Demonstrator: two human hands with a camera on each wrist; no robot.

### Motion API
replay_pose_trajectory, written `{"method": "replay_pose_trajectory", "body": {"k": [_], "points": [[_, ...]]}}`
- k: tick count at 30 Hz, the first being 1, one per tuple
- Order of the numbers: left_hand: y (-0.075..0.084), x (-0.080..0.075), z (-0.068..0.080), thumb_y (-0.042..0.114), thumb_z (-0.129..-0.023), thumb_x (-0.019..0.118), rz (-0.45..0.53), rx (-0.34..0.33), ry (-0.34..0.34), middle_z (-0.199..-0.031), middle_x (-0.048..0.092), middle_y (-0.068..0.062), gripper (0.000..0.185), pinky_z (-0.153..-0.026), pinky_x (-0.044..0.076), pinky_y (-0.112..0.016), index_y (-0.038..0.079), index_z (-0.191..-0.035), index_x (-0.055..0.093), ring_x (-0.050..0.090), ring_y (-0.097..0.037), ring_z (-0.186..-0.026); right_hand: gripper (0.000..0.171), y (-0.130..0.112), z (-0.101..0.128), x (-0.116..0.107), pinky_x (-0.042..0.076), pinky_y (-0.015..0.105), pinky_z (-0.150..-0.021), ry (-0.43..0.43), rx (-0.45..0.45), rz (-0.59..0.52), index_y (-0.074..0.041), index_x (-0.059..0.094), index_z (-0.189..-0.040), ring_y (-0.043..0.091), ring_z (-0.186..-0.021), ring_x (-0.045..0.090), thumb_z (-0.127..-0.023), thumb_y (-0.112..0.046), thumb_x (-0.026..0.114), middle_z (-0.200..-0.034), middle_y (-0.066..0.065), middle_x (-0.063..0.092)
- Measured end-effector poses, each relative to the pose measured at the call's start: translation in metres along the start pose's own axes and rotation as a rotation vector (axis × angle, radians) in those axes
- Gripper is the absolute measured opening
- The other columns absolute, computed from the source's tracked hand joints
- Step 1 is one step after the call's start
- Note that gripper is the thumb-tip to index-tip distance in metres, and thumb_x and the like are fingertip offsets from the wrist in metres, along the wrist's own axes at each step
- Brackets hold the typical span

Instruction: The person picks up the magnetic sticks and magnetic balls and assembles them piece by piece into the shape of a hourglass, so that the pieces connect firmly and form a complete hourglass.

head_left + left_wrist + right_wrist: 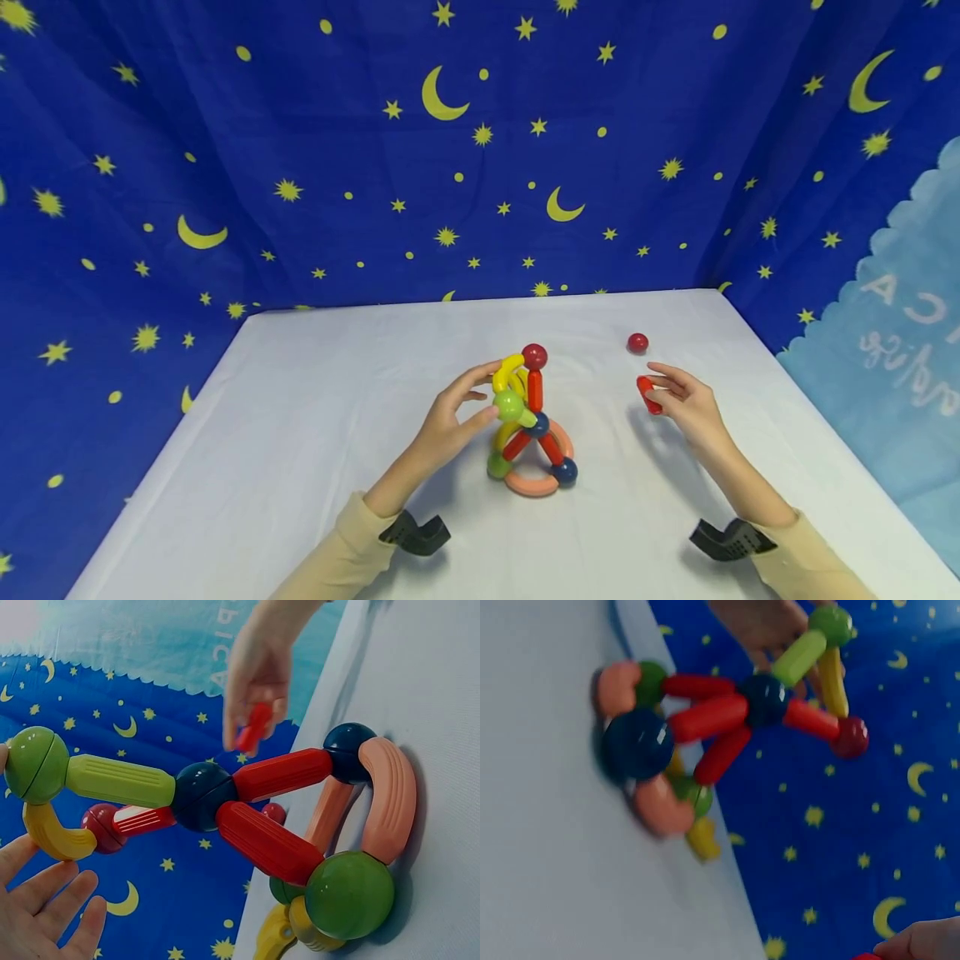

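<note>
A magnetic stick-and-ball structure stands on the table, with a ring of salmon curved sticks at its base and red sticks meeting at a dark blue ball. My left hand holds its upper left part: the thumb is on a light green ball, the fingers against a yellow curved stick. A red ball tops an upright red stick. Off to the right, my right hand pinches a loose red stick above the table; only its tip enters the right wrist view.
A single red ball lies on the white tablecloth, beyond the right hand. Blue cloth with moons and stars hangs behind the table and along its sides. A light blue panel with lettering is at the right.
</note>
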State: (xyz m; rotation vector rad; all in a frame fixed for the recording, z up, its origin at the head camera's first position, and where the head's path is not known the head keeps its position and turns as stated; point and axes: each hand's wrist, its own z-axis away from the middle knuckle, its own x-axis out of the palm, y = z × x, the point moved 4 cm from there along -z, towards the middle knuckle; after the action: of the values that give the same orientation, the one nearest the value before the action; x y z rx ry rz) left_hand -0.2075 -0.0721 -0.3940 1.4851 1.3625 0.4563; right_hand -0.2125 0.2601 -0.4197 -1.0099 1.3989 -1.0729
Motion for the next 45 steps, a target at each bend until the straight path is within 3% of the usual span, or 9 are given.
{"method": "replay_pose_trajectory", "body": {"k": [5,12,17,24,34,41,45], "points": [[0.0,0.001,-0.001,0.016,-0.09,0.058,-0.001,0.016,-0.007,-0.145,0.047,-0.01,0.053,-0.099,0.046,-0.042,0.009,-0.141,0.043,0.049,-0.028,-0.124,0.037,-0.022,-0.002,0.033,0.056,0.02,-0.067,-0.061,0.005,-0.106,0.002,0.052,-0.126,-0.001,-0.078,0.063,-0.09,-0.001,0.058,-0.093,-0.015,0.061],[0.001,0.003,-0.002,0.016,-0.091,0.058,-0.002,0.021,-0.012,-0.145,0.046,-0.01,0.053,-0.099,0.046,-0.042,0.009,-0.141,0.043,0.048,-0.028,-0.125,0.039,-0.047,0.006,0.073,0.057,0.023,-0.07,-0.109,-0.037,-0.093,0.005,0.051,-0.124,0.004,-0.079,0.063,-0.087,-0.002,0.063,-0.089,-0.007,0.058],[0.001,0.003,-0.001,0.015,-0.09,0.059,-0.014,0.025,-0.009,-0.145,0.046,-0.009,0.053,-0.098,0.047,-0.041,0.009,-0.141,0.044,0.049,-0.027,-0.125,0.036,-0.055,0.015,0.089,0.054,0.017,-0.077,-0.082,-0.14,-0.058,0.005,0.057,-0.117,0.006,-0.088,0.059,-0.082,0.001,0.068,-0.094,-0.007,0.054],[0.0,0.002,-0.001,0.018,-0.091,0.059,-0.021,0.019,-0.007,-0.145,0.047,-0.008,0.053,-0.098,0.046,-0.039,0.01,-0.141,0.044,0.048,-0.026,-0.125,0.031,-0.055,0.021,0.102,0.056,0.019,-0.068,-0.103,-0.283,-0.071,0.004,0.061,-0.108,0.008,-0.082,0.056,-0.078,0.004,0.072,-0.088,-0.003,0.051],[0.001,0.001,0.0,0.016,-0.091,0.059,-0.009,0.027,-0.005,-0.144,0.047,-0.011,0.053,-0.097,0.047,-0.042,0.008,-0.141,0.044,0.05,-0.028,-0.122,0.029,-0.057,0.023,0.108,0.056,0.02,-0.068,-0.117,-0.345,-0.072,0.006,0.063,-0.103,0.005,-0.081,0.056,-0.076,0.006,0.074,-0.089,-0.004,0.053],[0.001,0.0,0.0,0.017,-0.09,0.059,-0.012,0.022,-0.003,-0.145,0.047,-0.011,0.053,-0.097,0.046,-0.042,0.008,-0.141,0.044,0.049,-0.028,-0.123,0.03,-0.062,0.025,0.112,0.056,0.019,-0.072,-0.135,-0.369,-0.023,0.008,0.062,-0.104,0.005,-0.084,0.056,-0.077,0.002,0.074,-0.092,0.004,0.054],[0.001,0.0,0.0,0.017,-0.09,0.059,-0.017,0.023,-0.004,-0.145,0.047,-0.011,0.054,-0.098,0.046,-0.042,0.008,-0.141,0.043,0.049,-0.027,-0.123,0.027,-0.062,0.022,0.108,0.054,0.018,-0.075,-0.118,-0.402,-0.021,0.005,0.062,-0.107,0.005,-0.087,0.057,-0.081,0.001,0.071,-0.095,-0.001,0.057]]}}
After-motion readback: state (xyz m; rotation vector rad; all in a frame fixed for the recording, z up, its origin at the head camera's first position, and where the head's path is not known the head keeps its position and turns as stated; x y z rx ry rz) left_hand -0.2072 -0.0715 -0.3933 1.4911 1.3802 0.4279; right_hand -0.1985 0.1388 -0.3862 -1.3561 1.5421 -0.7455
